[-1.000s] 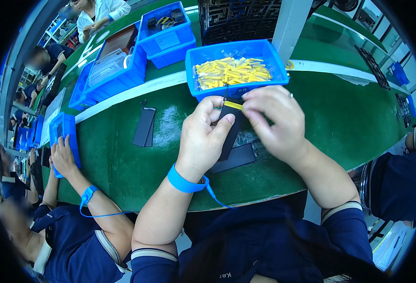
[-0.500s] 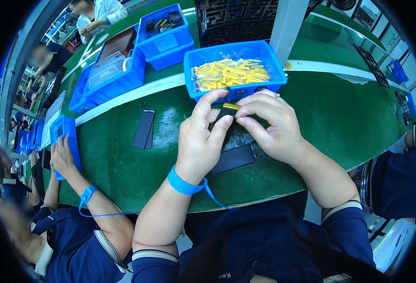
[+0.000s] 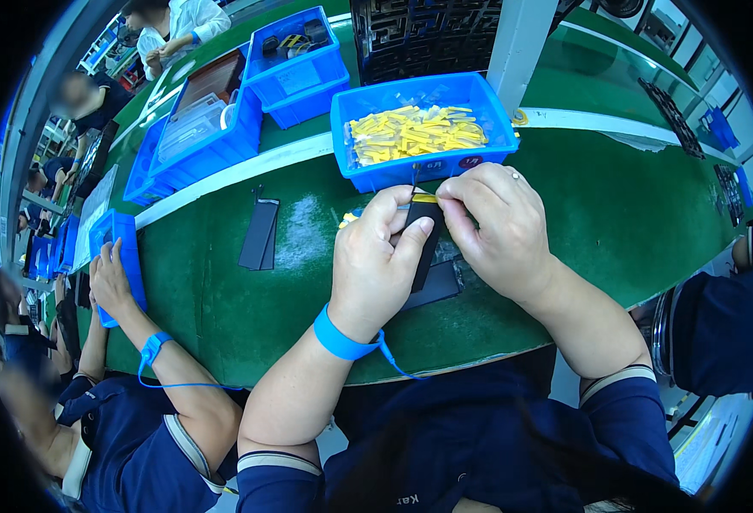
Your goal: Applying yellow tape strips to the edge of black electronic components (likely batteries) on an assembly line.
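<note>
My left hand (image 3: 372,256) grips a flat black pack, probably a battery (image 3: 428,252), tilted between thumb and fingers, with a thin dark lead rising from its top. Across its upper end lies a yellow strip (image 3: 425,198). The fingers of my right hand (image 3: 500,227) are pinched at the strip's right end; their tips are partly hidden. Under my hands, another black pack (image 3: 438,286) rests on the green table. Behind my left hand a small yellow piece (image 3: 348,220) shows. Two overlapping black packs (image 3: 258,235) lie farther left.
A blue bin (image 3: 432,175) of yellow strips stands just beyond my hands. Stacked blue bins (image 3: 300,81) are at the far left. A co-worker's hand (image 3: 111,278) touches a small blue bin (image 3: 124,231) on the left. A white post (image 3: 517,51) rises behind.
The held pack has swung more upright and shows more of its face. My left hand has shifted slightly right, uncovering the small yellow piece behind it. My right hand stays near the strip's end.
</note>
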A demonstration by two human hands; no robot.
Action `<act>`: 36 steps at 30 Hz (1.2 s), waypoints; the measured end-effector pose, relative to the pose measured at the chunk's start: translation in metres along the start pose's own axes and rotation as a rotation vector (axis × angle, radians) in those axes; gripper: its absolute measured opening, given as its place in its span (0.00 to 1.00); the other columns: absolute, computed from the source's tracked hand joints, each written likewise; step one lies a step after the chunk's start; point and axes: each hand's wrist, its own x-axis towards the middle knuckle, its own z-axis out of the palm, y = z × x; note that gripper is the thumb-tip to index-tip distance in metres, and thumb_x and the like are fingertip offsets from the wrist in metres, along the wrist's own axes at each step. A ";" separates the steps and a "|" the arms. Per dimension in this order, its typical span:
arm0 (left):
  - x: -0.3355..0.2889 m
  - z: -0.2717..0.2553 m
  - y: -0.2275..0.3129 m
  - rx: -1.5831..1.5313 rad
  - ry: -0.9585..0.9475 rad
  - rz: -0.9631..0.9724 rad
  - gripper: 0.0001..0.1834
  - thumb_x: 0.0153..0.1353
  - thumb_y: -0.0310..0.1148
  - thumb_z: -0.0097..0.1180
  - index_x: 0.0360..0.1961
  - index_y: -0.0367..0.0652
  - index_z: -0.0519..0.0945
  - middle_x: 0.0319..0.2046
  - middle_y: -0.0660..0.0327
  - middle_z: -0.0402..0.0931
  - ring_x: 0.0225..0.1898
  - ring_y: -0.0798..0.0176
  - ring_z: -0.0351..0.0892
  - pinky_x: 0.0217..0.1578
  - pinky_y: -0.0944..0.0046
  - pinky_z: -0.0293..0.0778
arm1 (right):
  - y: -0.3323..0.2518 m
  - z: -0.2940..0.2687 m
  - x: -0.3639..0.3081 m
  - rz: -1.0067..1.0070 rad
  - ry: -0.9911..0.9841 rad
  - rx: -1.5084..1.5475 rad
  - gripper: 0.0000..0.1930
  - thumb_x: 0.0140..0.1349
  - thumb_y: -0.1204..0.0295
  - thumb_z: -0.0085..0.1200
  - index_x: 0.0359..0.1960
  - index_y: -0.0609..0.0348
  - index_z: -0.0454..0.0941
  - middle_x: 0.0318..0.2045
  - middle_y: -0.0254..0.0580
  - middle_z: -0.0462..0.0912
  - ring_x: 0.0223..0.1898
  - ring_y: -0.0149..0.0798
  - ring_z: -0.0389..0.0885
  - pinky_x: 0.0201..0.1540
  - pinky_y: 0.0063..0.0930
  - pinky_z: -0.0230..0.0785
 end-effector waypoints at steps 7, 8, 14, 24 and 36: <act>0.000 0.000 -0.001 0.217 0.028 0.134 0.12 0.55 0.23 0.57 0.42 0.35 0.74 0.29 0.49 0.81 0.29 0.51 0.82 0.29 0.62 0.75 | 0.000 0.001 -0.001 0.104 -0.120 -0.004 0.08 0.47 0.78 0.60 0.29 0.61 0.75 0.27 0.42 0.75 0.28 0.44 0.76 0.33 0.35 0.67; 0.001 0.000 -0.001 0.217 0.028 0.134 0.12 0.55 0.23 0.57 0.42 0.35 0.74 0.29 0.49 0.81 0.29 0.51 0.82 0.29 0.62 0.75 | 0.001 0.001 -0.001 0.052 -0.062 -0.004 0.08 0.47 0.78 0.60 0.29 0.61 0.75 0.27 0.42 0.76 0.28 0.44 0.76 0.33 0.35 0.67; 0.000 0.000 -0.001 0.122 0.056 0.091 0.13 0.54 0.23 0.58 0.42 0.36 0.75 0.25 0.49 0.79 0.27 0.51 0.81 0.27 0.60 0.73 | 0.002 0.001 0.000 -0.019 -0.007 -0.002 0.08 0.47 0.78 0.60 0.28 0.61 0.74 0.26 0.41 0.76 0.28 0.43 0.76 0.33 0.34 0.67; 0.019 -0.029 -0.020 0.474 0.159 0.036 0.13 0.55 0.26 0.57 0.43 0.34 0.76 0.28 0.50 0.81 0.28 0.55 0.82 0.31 0.61 0.75 | -0.002 0.002 -0.002 0.277 -0.263 0.419 0.05 0.48 0.80 0.57 0.25 0.61 0.73 0.22 0.39 0.74 0.21 0.36 0.76 0.26 0.29 0.69; 0.032 -0.073 -0.032 0.335 0.107 -0.057 0.17 0.48 0.31 0.64 0.41 0.38 0.80 0.32 0.55 0.80 0.32 0.62 0.80 0.34 0.63 0.76 | 0.006 0.007 0.000 0.478 -0.410 0.549 0.03 0.50 0.77 0.57 0.25 0.62 0.76 0.22 0.37 0.74 0.22 0.30 0.75 0.27 0.25 0.69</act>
